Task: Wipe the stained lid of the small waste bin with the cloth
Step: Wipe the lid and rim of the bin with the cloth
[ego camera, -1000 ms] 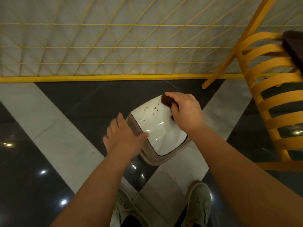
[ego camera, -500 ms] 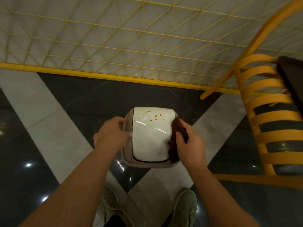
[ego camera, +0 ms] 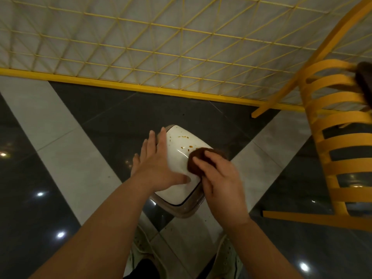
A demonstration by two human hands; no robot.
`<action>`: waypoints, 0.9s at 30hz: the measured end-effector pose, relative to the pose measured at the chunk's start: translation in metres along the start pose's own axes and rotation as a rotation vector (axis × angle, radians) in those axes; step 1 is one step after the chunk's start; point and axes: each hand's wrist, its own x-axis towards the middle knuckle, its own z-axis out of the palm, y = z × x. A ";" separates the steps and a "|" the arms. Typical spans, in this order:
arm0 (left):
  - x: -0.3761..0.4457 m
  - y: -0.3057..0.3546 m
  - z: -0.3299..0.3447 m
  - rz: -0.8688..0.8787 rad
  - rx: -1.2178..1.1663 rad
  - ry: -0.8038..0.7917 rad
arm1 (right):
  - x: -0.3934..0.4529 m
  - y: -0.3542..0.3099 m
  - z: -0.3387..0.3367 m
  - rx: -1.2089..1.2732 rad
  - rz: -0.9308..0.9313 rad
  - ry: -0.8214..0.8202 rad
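Note:
A small waste bin (ego camera: 182,208) with a beige body stands on the floor below me. Its glossy white lid (ego camera: 179,143) carries orange-brown stain spots near the far edge. My left hand (ego camera: 155,164) lies flat on the lid's left side, fingers spread, thumb across the lid. My right hand (ego camera: 219,178) presses a dark brown cloth (ego camera: 198,160) onto the right part of the lid, just below the stains. The lid's right edge is hidden under the cloth and hand.
A yellow slatted chair (ego camera: 338,141) stands close on the right, with a dark object (ego camera: 364,81) on it. A yellow wire-grid fence (ego camera: 161,57) with a yellow base rail runs across behind the bin. My shoes (ego camera: 227,258) are on the grey and white tiled floor.
The bin has turned under my hands. My left hand went from gripping the lid's left rim to lying flat on it. My right hand brought the cloth from the lid's side onto its top.

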 end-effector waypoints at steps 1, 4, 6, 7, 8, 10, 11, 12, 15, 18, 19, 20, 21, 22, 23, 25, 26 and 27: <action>0.001 0.001 0.002 -0.001 0.004 0.024 | 0.006 0.000 0.003 -0.072 -0.061 -0.028; 0.004 0.003 0.005 0.007 0.022 0.083 | 0.028 0.008 0.003 -0.069 0.001 -0.011; 0.002 0.007 0.007 0.040 0.030 0.097 | 0.040 0.017 -0.001 0.067 0.195 0.014; 0.001 0.009 0.008 0.054 0.029 0.098 | 0.043 0.022 -0.002 0.117 0.283 0.029; 0.001 0.011 0.009 0.062 0.035 0.099 | 0.043 0.025 -0.002 0.134 0.335 0.037; 0.002 0.012 0.010 0.057 0.057 0.096 | 0.035 0.019 -0.002 0.135 0.313 0.037; 0.003 0.011 0.010 0.040 0.049 0.088 | 0.028 0.015 -0.001 0.129 0.244 0.035; 0.005 0.010 0.010 0.022 0.034 0.081 | 0.020 0.012 0.000 0.119 0.167 0.025; 0.006 0.011 0.011 0.015 0.031 0.089 | 0.010 0.016 0.003 0.078 0.005 0.023; 0.005 0.013 0.012 0.003 0.035 0.079 | 0.024 0.019 0.000 0.009 -0.084 -0.003; 0.005 0.013 0.012 0.001 0.033 0.078 | 0.030 0.020 0.002 0.019 -0.063 -0.018; 0.005 0.013 0.012 0.001 0.030 0.076 | 0.037 0.023 0.004 0.080 0.001 -0.030; 0.004 0.013 0.012 0.001 0.028 0.075 | 0.043 0.027 0.006 0.191 0.109 -0.033; 0.004 0.012 0.012 0.001 0.027 0.075 | 0.049 0.031 0.008 0.331 0.257 -0.034; 0.003 0.012 0.011 0.000 0.029 0.074 | 0.052 0.035 0.010 0.439 0.406 -0.030; 0.003 0.012 0.011 0.000 0.029 0.064 | 0.048 0.038 0.011 0.453 0.534 -0.015; 0.003 0.012 0.011 0.000 0.028 0.059 | 0.040 0.035 0.010 0.401 0.506 0.001; 0.003 0.012 0.011 0.001 0.026 0.057 | 0.030 0.030 0.009 0.339 0.435 0.020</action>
